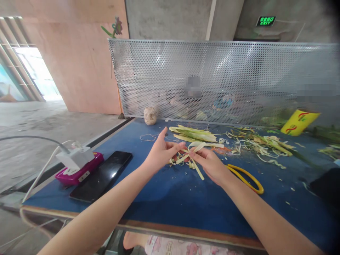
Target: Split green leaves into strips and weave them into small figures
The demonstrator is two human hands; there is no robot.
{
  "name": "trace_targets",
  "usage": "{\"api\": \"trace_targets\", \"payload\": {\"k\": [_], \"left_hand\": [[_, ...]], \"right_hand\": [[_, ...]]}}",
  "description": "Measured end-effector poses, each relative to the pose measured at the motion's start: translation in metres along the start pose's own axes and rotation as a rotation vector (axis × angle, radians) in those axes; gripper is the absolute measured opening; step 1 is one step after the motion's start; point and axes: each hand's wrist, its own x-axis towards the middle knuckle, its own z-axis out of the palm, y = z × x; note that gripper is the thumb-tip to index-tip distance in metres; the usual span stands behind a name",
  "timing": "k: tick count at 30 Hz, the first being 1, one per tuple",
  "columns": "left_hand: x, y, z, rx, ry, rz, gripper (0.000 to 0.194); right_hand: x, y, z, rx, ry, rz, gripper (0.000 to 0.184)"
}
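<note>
Both my hands meet above the blue table, fingers pinched on pale green leaf strips (198, 169) that cross between them. My left hand (162, 150) grips the strips between thumb and fingers. From the other side my right hand (208, 161) pinches them, and one strip end hangs down toward the table. Just beneath the hands lie small curled leaf pieces (191, 165), partly hidden. Behind them rests a bundle of split leaf strips (193, 134). Near my right wrist is a yellow-handled tool (248, 177), its front end hidden by my arm.
A black phone (102, 175) and a magenta power strip (79, 170) with a white charger (75, 157) lie left. At the back stand a carved pale block (150, 116) and a perforated metal screen (164, 71). Leaf scraps (265, 145) and a yellow packet (299, 122) are right.
</note>
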Motion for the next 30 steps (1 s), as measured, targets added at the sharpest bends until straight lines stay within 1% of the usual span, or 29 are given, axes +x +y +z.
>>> {"api": "trace_targets", "payload": {"k": [3, 5, 7, 9, 12, 15, 17, 20, 22, 24, 26, 28, 30], "left_hand": [[-0.002, -0.001, 0.000, 0.047, -0.114, -0.073, 0.101], [-0.003, -0.001, 0.001, 0.033, -0.192, -0.055, 0.098], [-0.005, -0.002, 0.001, -0.004, -0.231, -0.024, 0.094], [-0.006, -0.003, 0.001, -0.024, -0.276, -0.025, 0.091], [-0.006, -0.005, 0.001, -0.014, -0.322, -0.040, 0.090], [-0.006, -0.005, 0.000, 0.014, -0.287, 0.008, 0.092], [-0.006, -0.005, -0.001, 0.035, -0.272, 0.037, 0.091], [-0.006, -0.005, -0.001, 0.093, -0.256, 0.050, 0.089], [-0.007, -0.006, 0.001, 0.100, -0.207, 0.064, 0.093], [-0.007, -0.008, 0.004, 0.050, -0.160, 0.082, 0.101], [-0.008, -0.009, 0.007, -0.033, -0.149, 0.088, 0.107], [-0.008, -0.010, 0.009, -0.102, -0.165, 0.084, 0.107], [-0.008, -0.009, 0.010, -0.127, -0.164, 0.077, 0.106]], "right_hand": [[0.001, 0.000, -0.003, 0.049, -0.011, -0.052, 0.017], [0.002, -0.001, -0.003, 0.102, 0.008, -0.062, 0.013], [0.001, -0.002, -0.001, 0.179, 0.054, -0.064, 0.011], [0.000, -0.004, 0.002, 0.267, 0.087, -0.047, 0.010], [0.000, -0.005, 0.003, 0.328, 0.093, 0.008, 0.013], [0.002, -0.003, -0.002, 0.205, 0.139, -0.020, 0.019], [0.003, -0.004, -0.008, 0.035, 0.177, -0.089, 0.021], [0.004, -0.008, -0.016, -0.248, 0.238, -0.195, 0.017], [0.003, -0.012, -0.018, -0.357, 0.244, -0.242, 0.016], [0.002, -0.015, -0.016, -0.388, 0.190, -0.265, 0.017], [0.000, -0.017, -0.013, -0.372, 0.140, -0.266, 0.017], [0.000, -0.017, -0.010, -0.351, 0.136, -0.261, 0.017], [-0.001, -0.016, -0.008, -0.326, 0.165, -0.257, 0.016]]}}
